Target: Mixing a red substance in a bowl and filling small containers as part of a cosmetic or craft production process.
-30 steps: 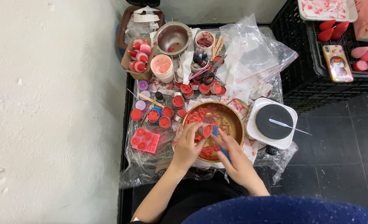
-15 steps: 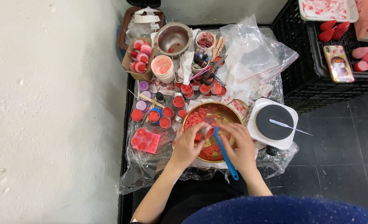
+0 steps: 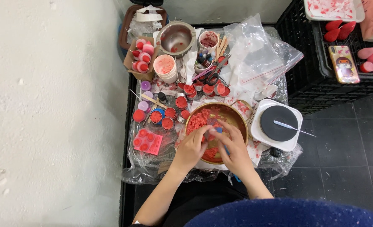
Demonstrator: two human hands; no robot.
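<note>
Left hand [image 3: 191, 147]: over the near rim of the brass bowl [image 3: 239, 119]; fingers curled narrow, pinching something small and blue; what it is, cannot tell
Right hand [image 3: 233, 148]: just beside the left, over the same bowl; fingers bent around a blue tool [image 3: 225, 148]
Bowl: on the plastic-covered table [image 3: 274, 90], red crumbly bits inside
Left of bowl: small red-filled pots [image 3: 168, 123]; pink mould tray [image 3: 147, 141]
Right of bowl: white scale [image 3: 277, 124], thin spatula lying across it

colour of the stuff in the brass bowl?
Red crumbly material in the brass bowl; head view.
</note>
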